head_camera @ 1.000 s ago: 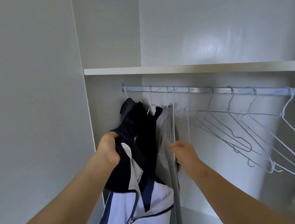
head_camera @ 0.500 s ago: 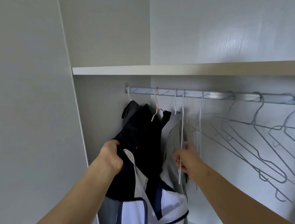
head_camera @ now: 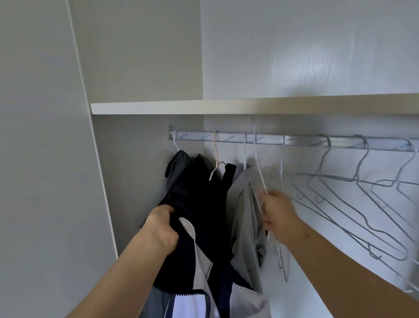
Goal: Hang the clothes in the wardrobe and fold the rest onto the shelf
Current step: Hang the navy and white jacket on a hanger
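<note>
Left fingers point(head_camera: 164, 210): curled tight, bunching dark fabric near the collar of a navy-and-white zip jacket point(head_camera: 189, 312). The left hand point(head_camera: 162, 230) holds it at about the height of the hung clothes, and the rest of the jacket droops below the frame edge.

Right fingers point(head_camera: 270, 197): closed in a pinch on the thin white wire hanger point(head_camera: 259, 169), thumb side hidden. The right hand point(head_camera: 280, 213) sits just right of the hung garments. The hanger's neck runs up to the rail point(head_camera: 303, 141); I cannot tell whether the hook is seated or lifted clear.

Around them, on the left end of the rail, a black garment point(head_camera: 201, 190) and a grey garment point(head_camera: 243, 211) hang side by side, touching. To the right, several empty hangers point(head_camera: 358, 196) hang tilted. The shelf point(head_camera: 224, 106) above shows only its front edge; its top is not visible.

Progress, by judgement: two items are hung and a third is in hand but not yet on a hanger. Remaining steps are to thread the jacket and hook it on the rail. Whether any folding has been done cannot be told.
</note>
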